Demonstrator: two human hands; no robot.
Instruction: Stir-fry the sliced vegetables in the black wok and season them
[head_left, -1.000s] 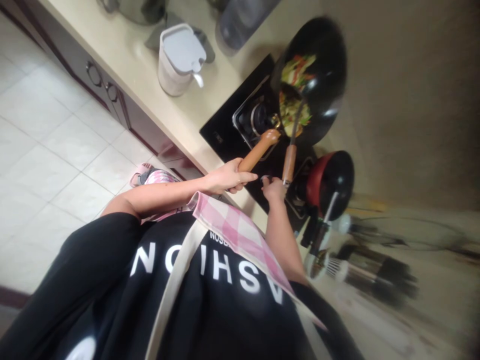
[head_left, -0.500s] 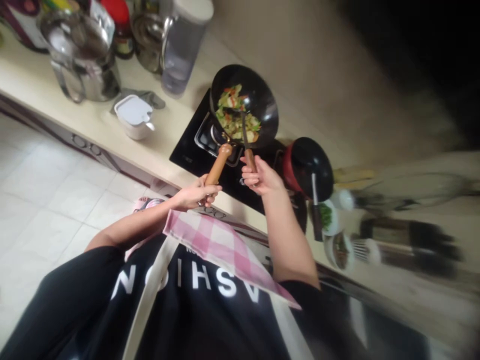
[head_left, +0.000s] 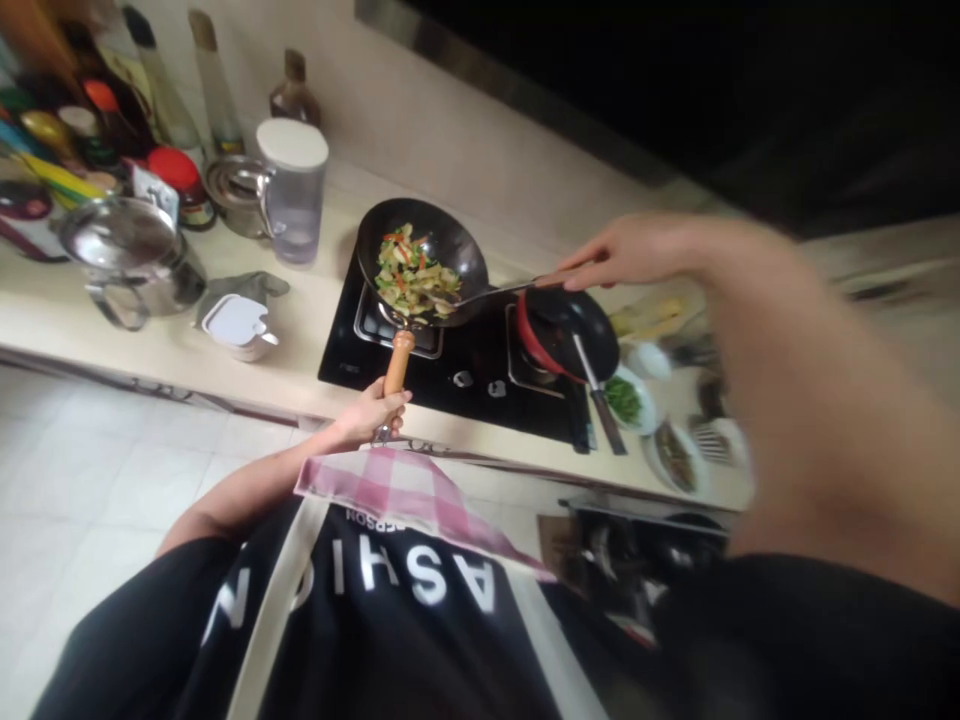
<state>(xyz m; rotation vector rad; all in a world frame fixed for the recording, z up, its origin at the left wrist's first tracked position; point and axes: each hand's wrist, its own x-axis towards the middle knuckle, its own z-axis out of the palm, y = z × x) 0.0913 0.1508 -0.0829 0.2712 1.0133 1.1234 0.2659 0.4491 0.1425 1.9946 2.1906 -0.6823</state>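
My left hand is wrapped round the wooden handle of the black wok. The wok is over the left burner of the black gas stove, and sliced vegetables with orange-red strips lie in it. Out to the right, my right hand is closed on the handle of a spatula. The spatula lies nearly level, with its blade among the vegetables at the wok's right side. My right forearm is blurred.
A red pan sits on the right burner, a dark-handled utensil across it. Right of it are a plate of chopped greens and an oval dish. On the left stand a white-lidded pitcher, a steel pot and a white lidded container.
My right hand has swung up and to the right with the spatula, from beside the wok handle to above the red pan. The camera view has shifted. My left hand keeps the wok handle.
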